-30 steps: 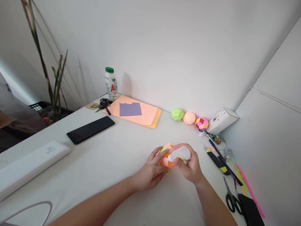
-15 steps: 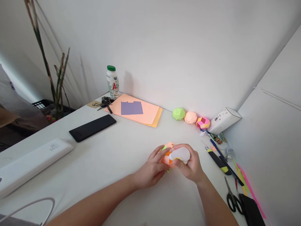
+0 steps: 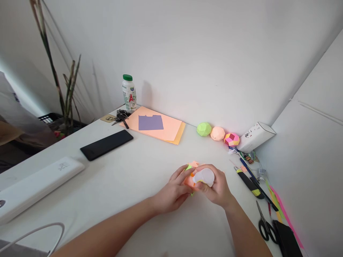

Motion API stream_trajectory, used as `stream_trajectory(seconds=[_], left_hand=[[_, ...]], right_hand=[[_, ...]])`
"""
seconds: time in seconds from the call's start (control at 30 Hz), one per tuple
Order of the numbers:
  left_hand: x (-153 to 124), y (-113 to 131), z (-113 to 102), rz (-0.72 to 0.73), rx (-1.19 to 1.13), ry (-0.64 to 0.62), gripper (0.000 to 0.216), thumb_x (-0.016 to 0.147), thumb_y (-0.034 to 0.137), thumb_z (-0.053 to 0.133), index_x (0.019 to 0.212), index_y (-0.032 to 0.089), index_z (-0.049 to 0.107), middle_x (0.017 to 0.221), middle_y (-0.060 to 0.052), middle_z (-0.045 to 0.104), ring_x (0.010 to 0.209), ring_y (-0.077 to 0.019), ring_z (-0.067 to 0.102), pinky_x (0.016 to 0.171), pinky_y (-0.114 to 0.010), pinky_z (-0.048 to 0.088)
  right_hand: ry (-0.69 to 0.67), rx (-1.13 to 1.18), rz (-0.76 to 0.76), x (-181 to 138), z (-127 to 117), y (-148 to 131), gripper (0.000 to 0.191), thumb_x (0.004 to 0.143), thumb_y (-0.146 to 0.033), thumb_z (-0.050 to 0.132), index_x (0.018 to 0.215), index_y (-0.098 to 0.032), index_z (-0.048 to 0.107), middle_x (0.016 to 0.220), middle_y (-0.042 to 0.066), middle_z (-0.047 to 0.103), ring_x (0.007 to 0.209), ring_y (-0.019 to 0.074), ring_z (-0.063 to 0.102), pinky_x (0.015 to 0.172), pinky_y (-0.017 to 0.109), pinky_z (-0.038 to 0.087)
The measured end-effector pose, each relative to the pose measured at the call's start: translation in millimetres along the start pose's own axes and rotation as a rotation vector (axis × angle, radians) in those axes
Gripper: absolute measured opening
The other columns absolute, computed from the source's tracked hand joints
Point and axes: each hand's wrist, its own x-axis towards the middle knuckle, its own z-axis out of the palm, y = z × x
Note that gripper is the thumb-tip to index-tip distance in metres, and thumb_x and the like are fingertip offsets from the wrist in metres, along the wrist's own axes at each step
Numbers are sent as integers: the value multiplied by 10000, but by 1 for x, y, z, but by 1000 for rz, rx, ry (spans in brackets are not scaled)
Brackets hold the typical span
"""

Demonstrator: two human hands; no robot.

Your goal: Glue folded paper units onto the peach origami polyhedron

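My right hand [image 3: 218, 191] is closed round a small white glue bottle [image 3: 205, 176], its tip pointing left and down onto an orange and green folded paper piece [image 3: 190, 178]. My left hand [image 3: 171, 194] pinches that paper piece from the left, fingers curled on it, and steadies it on the white table [image 3: 128, 178]. Most of the paper piece is hidden between the two hands.
Three paper balls, green [image 3: 203, 129], peach [image 3: 217, 133] and pink-yellow [image 3: 231, 139], line the wall beside a white box [image 3: 254, 136]. Pens, a cutter [image 3: 248, 182] and scissors [image 3: 265, 225] lie right. A phone [image 3: 106, 144], paper sheets [image 3: 154, 125], keys [image 3: 121, 116] and a bottle [image 3: 129, 92] lie left.
The glue bottle has turned slightly, so that its round end faces me more. Both hands stay on the paper piece in about the same place.
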Motion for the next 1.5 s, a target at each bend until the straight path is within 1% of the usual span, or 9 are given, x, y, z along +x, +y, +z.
stream_trajectory(seconds=[0.13,0.37,0.67,0.83,1.0,1.1,1.27,1.43,1.5], left_hand=[[-1,-1,1,-13,-5,-4,252,807,48,509,953,204,642,1506,-52,256,1402,-314,130,1122,-530,242],[0,0,-1,-20,-19,18,233,791,39,525,917,195,644,1493,-64,272,1399,-316,133,1122,-520,247],[1,1,-1,-17,-6,30,261,787,25,509,930,201,638,1492,-54,277,1386,-312,170,1109,-515,273],[2,1,-3,-14,-7,39,246,783,29,514,918,193,637,1485,-61,275,1380,-321,161,1100,-508,290],[0,1,-2,-7,-19,50,230,801,48,516,922,198,641,1469,-66,289,1381,-330,132,1082,-507,317],[-1,1,-2,-14,-34,27,212,808,56,519,909,195,643,1482,-68,268,1383,-338,125,1084,-515,308],[0,5,-4,-7,-52,27,245,806,50,507,944,201,642,1490,-66,252,1381,-345,132,1074,-528,316],[1,7,-7,-13,-85,16,252,796,36,481,910,193,642,1486,-65,253,1385,-347,110,1077,-534,305],[0,8,-7,-19,-111,8,261,792,31,469,903,194,640,1486,-60,246,1385,-341,100,1083,-532,292]], right_hand=[[-5,8,20,0,-1,0,192,792,-329,646,932,-225,566,824,35,661,610,144,578,550,253,461],[29,-7,42,1,-1,0,208,797,-344,644,947,-223,565,886,59,679,799,203,639,699,306,507],[22,66,139,1,-3,-2,229,793,-389,640,923,-211,578,812,38,656,702,179,602,610,279,486],[80,209,197,3,-4,4,223,815,-372,632,945,-201,571,823,39,651,760,177,600,671,286,491],[204,532,327,9,-12,13,268,828,-441,590,926,-194,553,786,50,670,540,127,540,450,242,423],[261,721,418,8,-27,17,318,782,-492,611,922,-210,571,840,61,696,474,116,522,423,261,440],[422,768,446,-18,-54,36,243,705,-416,695,882,-264,629,845,12,709,672,189,664,617,372,560],[584,709,503,-66,-71,66,232,670,-387,736,806,-230,634,824,42,714,790,244,686,721,447,558],[671,640,488,-85,-76,75,236,660,-361,745,685,-223,556,798,25,695,829,252,683,725,430,549]])
